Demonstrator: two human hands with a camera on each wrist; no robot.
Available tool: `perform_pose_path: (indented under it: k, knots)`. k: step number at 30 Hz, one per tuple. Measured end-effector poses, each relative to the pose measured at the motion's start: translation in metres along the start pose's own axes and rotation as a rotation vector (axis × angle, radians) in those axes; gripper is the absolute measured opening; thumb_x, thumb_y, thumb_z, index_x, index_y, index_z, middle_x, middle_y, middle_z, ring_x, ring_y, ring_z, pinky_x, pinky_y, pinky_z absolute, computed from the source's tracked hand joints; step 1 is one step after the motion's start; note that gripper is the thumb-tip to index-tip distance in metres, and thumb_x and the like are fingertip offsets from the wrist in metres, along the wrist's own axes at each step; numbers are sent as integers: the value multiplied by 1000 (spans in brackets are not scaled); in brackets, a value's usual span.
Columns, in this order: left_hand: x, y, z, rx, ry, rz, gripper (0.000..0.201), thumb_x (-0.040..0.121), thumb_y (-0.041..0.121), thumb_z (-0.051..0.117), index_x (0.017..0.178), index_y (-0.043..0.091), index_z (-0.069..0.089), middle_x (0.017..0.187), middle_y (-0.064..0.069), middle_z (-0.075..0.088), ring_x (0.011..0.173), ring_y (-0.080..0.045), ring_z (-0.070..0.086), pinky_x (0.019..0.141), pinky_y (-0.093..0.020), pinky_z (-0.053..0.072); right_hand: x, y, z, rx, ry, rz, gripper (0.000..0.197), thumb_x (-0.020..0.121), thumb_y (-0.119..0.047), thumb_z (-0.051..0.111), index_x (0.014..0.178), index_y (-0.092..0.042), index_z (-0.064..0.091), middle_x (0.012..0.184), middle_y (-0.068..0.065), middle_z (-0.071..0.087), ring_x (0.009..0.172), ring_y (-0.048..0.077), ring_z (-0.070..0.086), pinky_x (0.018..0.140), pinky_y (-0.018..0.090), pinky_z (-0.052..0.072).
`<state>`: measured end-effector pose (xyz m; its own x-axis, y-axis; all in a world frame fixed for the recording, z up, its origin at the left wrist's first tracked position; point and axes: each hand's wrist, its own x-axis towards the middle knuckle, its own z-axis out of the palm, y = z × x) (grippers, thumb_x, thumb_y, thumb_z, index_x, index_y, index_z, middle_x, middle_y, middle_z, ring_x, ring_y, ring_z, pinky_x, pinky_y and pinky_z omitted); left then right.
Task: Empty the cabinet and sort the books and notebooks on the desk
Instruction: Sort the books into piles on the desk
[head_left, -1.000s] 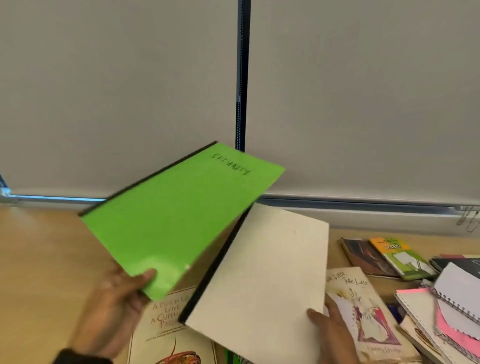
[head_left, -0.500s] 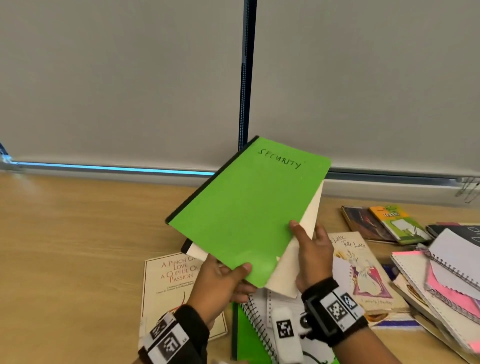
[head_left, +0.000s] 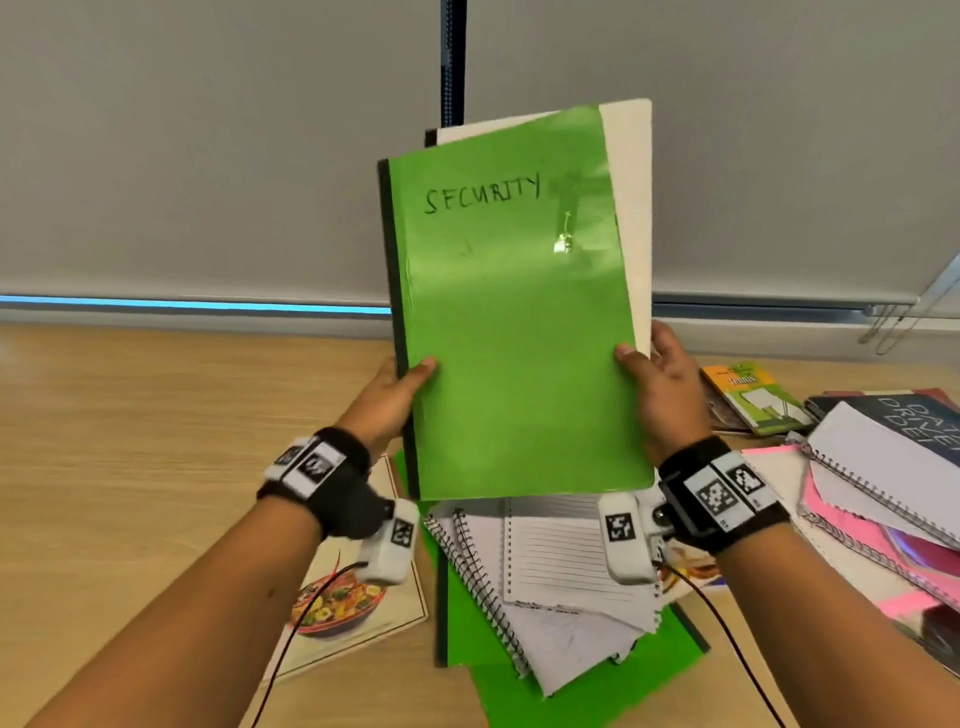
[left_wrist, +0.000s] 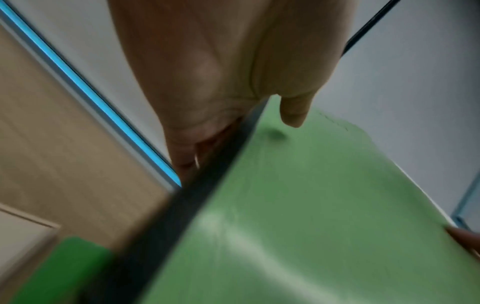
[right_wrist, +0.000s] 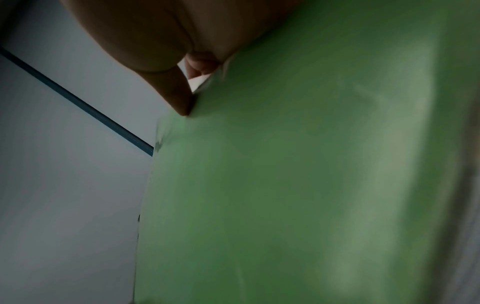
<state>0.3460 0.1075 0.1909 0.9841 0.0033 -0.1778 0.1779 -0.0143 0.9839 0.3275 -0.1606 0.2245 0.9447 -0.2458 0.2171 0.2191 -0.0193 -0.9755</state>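
I hold a green notebook marked "SECURITY" upright above the wooden desk, with a cream notebook stacked right behind it. My left hand grips the black-spine edge, thumb on the cover. My right hand grips the opposite edge, thumb in front and fingers behind the cream one. The left wrist view shows the green cover and its dark spine under my thumb. In the right wrist view the same cover fills the frame, my thumb on its edge.
Beneath my hands lie spiral notebooks with lined pages on another green notebook, and a cookbook to the left. At right lies a pile of spiral and pink notebooks, with small books behind it. Grey blinds back the desk.
The two notebooks, held apart and tilted a second ago, have come together into one stack and swung upright. Both hands moved up to grip its side edges.
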Motion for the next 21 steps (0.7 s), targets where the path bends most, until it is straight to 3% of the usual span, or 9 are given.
perform_pose_path:
  k: [3, 7, 9, 12, 14, 15, 17, 18, 21]
  knots:
    - [19, 10, 28, 18, 47, 147, 40, 102, 30, 46, 139, 17, 36, 134, -1, 54, 118, -19, 56, 107, -39, 42, 8, -12, -8, -17, -46, 11, 32, 99, -1, 42, 126, -12, 56, 91, -15, 73, 79, -1, 68, 72, 17, 55]
    - [33, 25, 54, -47, -30, 219, 38, 104, 29, 41, 141, 18, 37, 135, 1, 53, 124, -17, 52, 109, -39, 40, 19, -28, -32, -93, -58, -41, 35, 95, -8, 57, 128, -20, 52, 120, 0, 67, 102, 15, 68, 86, 35, 58]
    - [42, 27, 56, -44, -38, 138, 37, 105, 34, 37, 137, 20, 46, 127, -4, 58, 116, -20, 57, 100, -39, 44, 23, -33, -44, -107, 9, -100, 37, 92, -14, 62, 128, -19, 52, 129, 6, 62, 116, 23, 62, 98, 48, 51]
    - [57, -8, 34, 141, 65, -164, 32, 102, 28, 44, 127, 13, 58, 97, -10, 63, 90, -26, 60, 81, -37, 49, 28, -34, -61, -130, 83, -165, 33, 91, -16, 62, 123, -24, 55, 133, 7, 59, 123, 26, 57, 103, 54, 46]
    - [67, -49, 21, 446, 16, -323, 32, 98, 22, 51, 121, 2, 61, 107, -18, 65, 99, -32, 63, 88, -40, 51, 27, -31, -70, -126, 113, -142, 32, 93, -6, 59, 113, -32, 57, 127, 7, 63, 117, 26, 61, 99, 54, 48]
    - [70, -68, 19, 577, -6, -377, 26, 98, 20, 52, 109, -1, 63, 110, -22, 63, 99, -34, 62, 87, -39, 50, 25, -29, -73, -129, 130, -120, 33, 93, -5, 58, 110, -33, 57, 125, 7, 64, 114, 27, 62, 98, 54, 49]
    - [68, -86, 27, 463, 10, -477, 23, 98, 16, 52, 82, 0, 57, 98, -21, 59, 87, -32, 59, 78, -38, 46, 22, -20, -81, -150, 168, -95, 32, 93, -4, 58, 106, -33, 58, 119, 5, 67, 110, 27, 64, 95, 54, 51]
    - [70, -91, 30, 417, 31, -490, 24, 97, 14, 53, 77, 1, 54, 92, -19, 59, 84, -31, 57, 76, -37, 45, 21, -16, -84, -164, 179, -86, 32, 93, -3, 58, 106, -32, 58, 116, 4, 67, 108, 27, 65, 94, 54, 52]
    - [77, -89, 38, 477, -14, -506, 22, 96, 16, 57, 83, 0, 55, 77, -14, 55, 79, -31, 55, 76, -36, 42, 16, -1, -92, -186, 186, -40, 31, 93, -4, 58, 109, -30, 58, 118, 6, 67, 107, 27, 66, 95, 54, 52]
